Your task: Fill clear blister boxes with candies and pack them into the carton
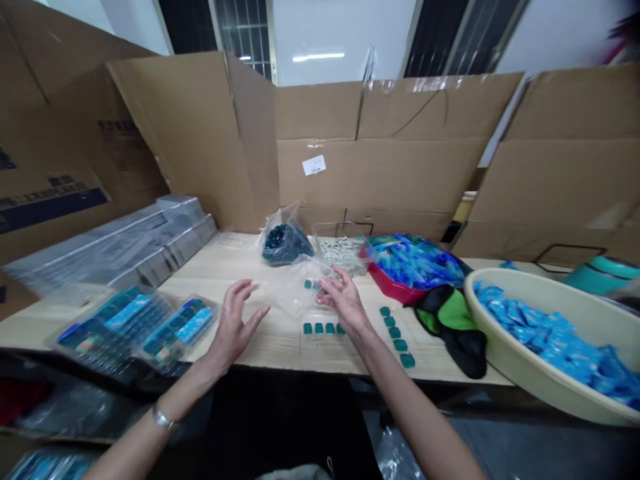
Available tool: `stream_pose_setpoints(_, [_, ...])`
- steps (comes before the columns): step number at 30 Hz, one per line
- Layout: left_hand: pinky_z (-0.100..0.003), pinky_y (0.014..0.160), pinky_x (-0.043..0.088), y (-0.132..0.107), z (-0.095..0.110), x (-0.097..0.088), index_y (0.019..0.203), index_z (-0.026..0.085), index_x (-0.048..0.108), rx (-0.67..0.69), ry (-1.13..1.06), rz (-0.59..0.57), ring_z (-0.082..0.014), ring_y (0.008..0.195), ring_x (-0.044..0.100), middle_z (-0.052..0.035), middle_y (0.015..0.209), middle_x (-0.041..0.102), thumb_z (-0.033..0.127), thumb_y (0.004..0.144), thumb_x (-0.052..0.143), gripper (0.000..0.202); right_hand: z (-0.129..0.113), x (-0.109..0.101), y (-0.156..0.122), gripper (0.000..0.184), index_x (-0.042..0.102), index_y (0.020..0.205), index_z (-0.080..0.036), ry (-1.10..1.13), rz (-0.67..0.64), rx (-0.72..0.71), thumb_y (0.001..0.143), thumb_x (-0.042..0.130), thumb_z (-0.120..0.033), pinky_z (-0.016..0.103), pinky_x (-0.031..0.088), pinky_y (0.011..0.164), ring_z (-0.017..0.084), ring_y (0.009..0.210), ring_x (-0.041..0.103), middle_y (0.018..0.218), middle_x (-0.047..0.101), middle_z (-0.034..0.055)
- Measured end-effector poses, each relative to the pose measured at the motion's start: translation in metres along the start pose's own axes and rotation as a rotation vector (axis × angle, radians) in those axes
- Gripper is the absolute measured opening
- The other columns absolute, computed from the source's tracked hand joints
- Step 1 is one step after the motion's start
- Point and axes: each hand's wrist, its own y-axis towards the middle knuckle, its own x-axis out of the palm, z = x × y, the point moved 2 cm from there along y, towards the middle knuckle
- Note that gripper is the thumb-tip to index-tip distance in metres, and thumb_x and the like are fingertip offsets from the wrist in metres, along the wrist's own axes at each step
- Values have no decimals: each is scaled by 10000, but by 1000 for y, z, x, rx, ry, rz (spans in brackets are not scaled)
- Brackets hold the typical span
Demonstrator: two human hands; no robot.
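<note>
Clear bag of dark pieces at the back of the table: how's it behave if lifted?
The clear bag is likely floppy: its thin film looks loose and creased above the contents. It would probably sag when lifted, since the dark pieces are heaped low in it. Unlikely to roll; it sits slumped.

Single head-worn camera, person's viewpoint, looking forward and down. Bare forearms (pixel 415 407) reach in from bottom edge; bare left hand (pixel 233 325) and bare right hand (pixel 349 305) near frame centre, at close range. Pale wood-grain tabletop (pixel 270 347) spans middle, seen from above its front edge. Upright brown cardboard panels (pixel 320 113) face camera behind; white wall (pixel 345 27) farthest, along top. Wide view, outer edges stretched.
</note>
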Motion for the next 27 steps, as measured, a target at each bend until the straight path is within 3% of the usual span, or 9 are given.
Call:
stream_pose_setpoints(1, [-468,970,438,1,-5,9,1209,262,458,-181,-165,81,-264,1212,481,-120,1336,436,344,798,628,452,4,-1,-3,795,322,1321,-234,27,52,-41,656,745,-332,242,543,546,87,558,570,788,592,-41])
stream_pose_setpoints(3, [-465,892,504,3,-9,34,1228,264,402,-507,-548,68,-262,1143,554,-131,1330,445,388,815,603,477,12,1,-8,808,295,1337,-262,39,90,-100,665,739,-336,258,562,573,94,585,589,805,574,-46])
stream_pose_setpoints(6, [-386,805,560,17,-8,65,1042,188,501,-721,-922,-3,-226,955,660,-102,1101,607,291,811,625,282,14,-1,-7,786,260,1369,-259,-90,38,-107,719,680,-395,279,566,564,112,602,610,873,576,-16])
stream_pose_setpoints(8, [-313,737,576,36,-10,74,930,161,526,-737,-975,28,-200,862,687,-63,937,652,198,792,636,180,0,-15,7,712,282,1374,-236,-287,57,-151,771,604,-433,285,550,537,124,594,611,938,592,25])
stream_pose_setpoints(10, [-284,650,581,60,-14,78,907,164,521,-734,-950,30,-194,777,700,-27,816,657,163,792,623,154,-26,-39,34,568,408,1314,-189,-575,138,-281,810,543,-413,286,535,572,140,629,615,987,619,67])
stream_pose_setpoints(13, [-284,564,574,93,-21,88,906,168,505,-753,-906,-110,-207,700,703,-12,737,650,176,802,612,149,-66,-75,91,265,654,1006,-137,-1119,175,-415,828,502,-261,288,493,766,184,821,634,952,679,95])
stream_pose_setpoints(15, [-283,538,570,107,-27,99,908,158,512,-776,-902,-240,-210,686,702,-24,748,652,211,807,615,154,-78,-89,131,270,679,983,-134,-1458,96,-375,841,454,-183,266,458,812,193,919,630,990,693,105])
stream_pose_setpoints(18, [-275,530,570,113,-39,112,968,157,531,-773,-915,-349,-197,687,699,-31,800,651,257,804,630,216,-74,-94,181,307,685,1020,-139,-1796,-100,-296,843,434,-129,240,428,830,194,1014,611,1073,681,119])
stream_pose_setpoints(27, [-239,394,521,99,-66,116,1146,209,510,-767,-969,-420,-198,647,682,-10,766,626,308,781,654,404,-37,-84,268,286,718,925,-100,-2050,-381,-122,756,502,-20,230,430,810,216,1016,620,1052,679,182])
